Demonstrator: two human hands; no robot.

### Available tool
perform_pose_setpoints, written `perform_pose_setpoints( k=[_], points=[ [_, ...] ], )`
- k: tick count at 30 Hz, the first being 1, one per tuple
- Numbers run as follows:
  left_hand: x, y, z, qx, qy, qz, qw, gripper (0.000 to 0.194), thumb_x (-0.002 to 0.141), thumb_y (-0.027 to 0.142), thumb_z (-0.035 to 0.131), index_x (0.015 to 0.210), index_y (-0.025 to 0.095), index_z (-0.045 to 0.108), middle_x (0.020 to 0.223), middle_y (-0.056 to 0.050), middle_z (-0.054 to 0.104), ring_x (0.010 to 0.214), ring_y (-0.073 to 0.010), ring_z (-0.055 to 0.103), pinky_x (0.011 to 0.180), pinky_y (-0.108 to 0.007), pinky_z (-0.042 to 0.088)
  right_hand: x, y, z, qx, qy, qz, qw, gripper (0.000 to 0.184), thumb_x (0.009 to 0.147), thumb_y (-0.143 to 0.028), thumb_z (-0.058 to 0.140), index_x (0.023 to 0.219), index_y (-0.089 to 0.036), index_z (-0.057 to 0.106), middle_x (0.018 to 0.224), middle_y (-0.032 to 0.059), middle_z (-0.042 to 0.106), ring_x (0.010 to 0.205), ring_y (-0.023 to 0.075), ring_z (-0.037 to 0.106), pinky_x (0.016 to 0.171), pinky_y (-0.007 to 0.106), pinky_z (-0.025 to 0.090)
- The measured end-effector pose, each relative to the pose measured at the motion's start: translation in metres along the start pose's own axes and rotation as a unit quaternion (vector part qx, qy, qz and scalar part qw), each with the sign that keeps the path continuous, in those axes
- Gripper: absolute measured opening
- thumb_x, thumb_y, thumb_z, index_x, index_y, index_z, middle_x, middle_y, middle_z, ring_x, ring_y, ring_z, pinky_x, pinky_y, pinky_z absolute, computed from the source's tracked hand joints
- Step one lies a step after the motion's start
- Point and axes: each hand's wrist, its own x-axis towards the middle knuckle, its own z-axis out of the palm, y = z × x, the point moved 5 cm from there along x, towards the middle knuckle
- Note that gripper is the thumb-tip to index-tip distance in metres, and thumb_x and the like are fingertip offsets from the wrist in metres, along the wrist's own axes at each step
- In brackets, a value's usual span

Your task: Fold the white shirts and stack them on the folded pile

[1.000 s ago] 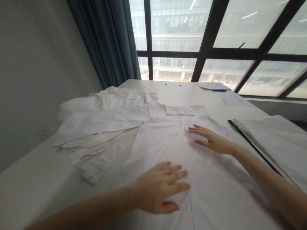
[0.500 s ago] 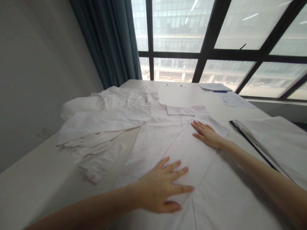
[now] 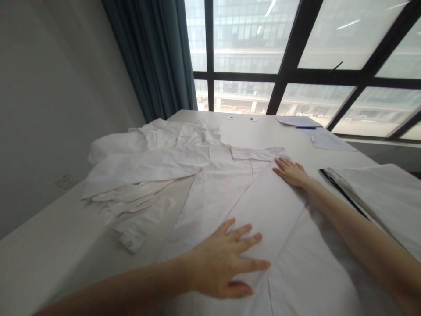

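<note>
A long white garment (image 3: 210, 193), with a buttoned cuff (image 3: 131, 239) on its left side, lies spread over the table. One panel (image 3: 259, 193) of it is folded over in a slanting flap. My left hand (image 3: 226, 259) rests flat on the near part of this panel, fingers spread. Farther off, my right hand (image 3: 291, 171) lies palm down at the panel's far right end, near a folded band (image 3: 253, 153), its fingers stretched out. Neither hand grips the cloth.
Bunched white fabric (image 3: 158, 136) covers the table's (image 3: 42, 250) far left part. A white cloth item (image 3: 381, 188) with a dark edge lies at the right. Papers (image 3: 329, 139) and a blue pen (image 3: 305, 127) sit near the window. A wall socket (image 3: 66, 181) is at the left.
My right hand has slid away from me and a little right, toward the panel's far end. My left hand has stayed on the same spot of the cloth. The view has shifted slightly.
</note>
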Motion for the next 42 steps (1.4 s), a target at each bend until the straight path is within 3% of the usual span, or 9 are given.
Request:
perform_pose_setpoints(
  k=[12,19,22,25,28,32,36,39,42],
  points=[
    [-0.001,0.000,0.001,0.009,0.011,-0.005,1.000,0.050,0.095,0.053,0.042,0.141,0.035,0.041,0.157,-0.008,0.028,0.144,-0.0354,0.024,0.109,-0.065,0.020,0.024,0.015,-0.004,0.018,0.024,0.087,0.996,0.064,0.095,-0.056,0.021,0.147,-0.022,0.036,0.156,0.0089,0.033,0.140,0.0287,0.033,0.108,0.059,0.029],
    [-0.004,-0.001,-0.002,0.010,0.052,-0.008,0.999,0.039,0.098,0.045,0.039,0.136,0.034,0.047,0.151,-0.004,0.040,0.141,-0.0294,0.032,0.112,-0.057,0.023,0.014,0.009,-0.012,0.004,0.106,0.109,0.988,0.058,0.098,-0.046,0.022,0.141,-0.015,0.044,0.148,0.0153,0.044,0.135,0.0323,0.038,0.107,0.062,0.026],
    [-0.005,-0.003,-0.005,0.005,0.095,-0.022,0.995,0.036,0.097,0.040,0.043,0.131,0.029,0.050,0.145,-0.003,0.049,0.138,-0.0254,0.037,0.114,-0.051,0.023,0.001,-0.008,-0.024,-0.033,0.185,0.032,0.982,0.050,0.098,-0.037,0.026,0.133,-0.012,0.051,0.147,0.0167,0.045,0.138,0.0314,0.033,0.111,0.059,0.018],
    [-0.006,-0.014,-0.011,-0.002,0.157,-0.087,0.984,0.028,0.094,0.029,0.050,0.122,0.025,0.055,0.136,-0.004,0.056,0.131,-0.0215,0.045,0.111,-0.043,0.030,-0.021,-0.034,-0.034,-0.035,0.232,-0.065,0.970,0.041,0.097,-0.033,0.033,0.118,-0.014,0.062,0.138,0.0165,0.054,0.131,0.0303,0.043,0.109,0.055,0.025],
    [-0.009,-0.033,-0.019,0.026,0.219,-0.191,0.956,0.025,0.088,0.017,0.054,0.113,0.021,0.057,0.124,-0.007,0.061,0.119,-0.0221,0.053,0.104,-0.042,0.037,-0.055,-0.063,-0.038,0.042,0.203,-0.139,0.968,0.035,0.096,-0.034,0.039,0.116,-0.019,0.063,0.132,0.0136,0.059,0.125,0.0285,0.051,0.103,0.051,0.036],
    [-0.013,-0.052,-0.025,0.075,0.247,-0.273,0.927,0.023,0.081,0.018,0.064,0.103,0.016,0.057,0.111,-0.010,0.062,0.111,-0.0267,0.054,0.100,-0.048,0.038,-0.115,-0.109,-0.036,0.147,0.107,-0.265,0.947,0.030,0.096,-0.033,0.043,0.119,-0.027,0.062,0.136,0.0084,0.057,0.130,0.0250,0.047,0.103,0.045,0.041],
    [-0.013,-0.057,-0.025,0.071,0.257,-0.267,0.926,0.014,0.078,0.018,0.068,0.087,0.018,0.057,0.107,-0.008,0.060,0.108,-0.0256,0.054,0.101,-0.048,0.036,-0.156,-0.135,-0.031,0.171,0.035,-0.332,0.927,0.037,0.096,-0.033,0.046,0.132,-0.028,0.055,0.144,0.0069,0.050,0.137,0.0240,0.038,0.109,0.044,0.037],
    [-0.013,-0.055,-0.025,0.041,0.269,-0.249,0.929,0.008,0.081,0.017,0.064,0.081,0.019,0.057,0.101,-0.006,0.062,0.101,-0.0226,0.056,0.098,-0.045,0.037,-0.161,-0.139,-0.030,0.169,0.031,-0.335,0.927,0.040,0.098,-0.033,0.044,0.136,-0.026,0.051,0.145,0.0079,0.048,0.138,0.0242,0.035,0.110,0.046,0.035],
    [-0.013,-0.054,-0.028,-0.007,0.295,-0.247,0.923,0.009,0.086,0.020,0.060,0.078,0.019,0.055,0.075,0.002,0.061,0.078,-0.0161,0.058,0.095,-0.041,0.039,-0.159,-0.138,-0.032,0.175,0.044,-0.325,0.928,0.039,0.098,-0.032,0.044,0.135,-0.024,0.051,0.144,0.0089,0.050,0.136,0.0235,0.038,0.109,0.046,0.036]
  ],
)
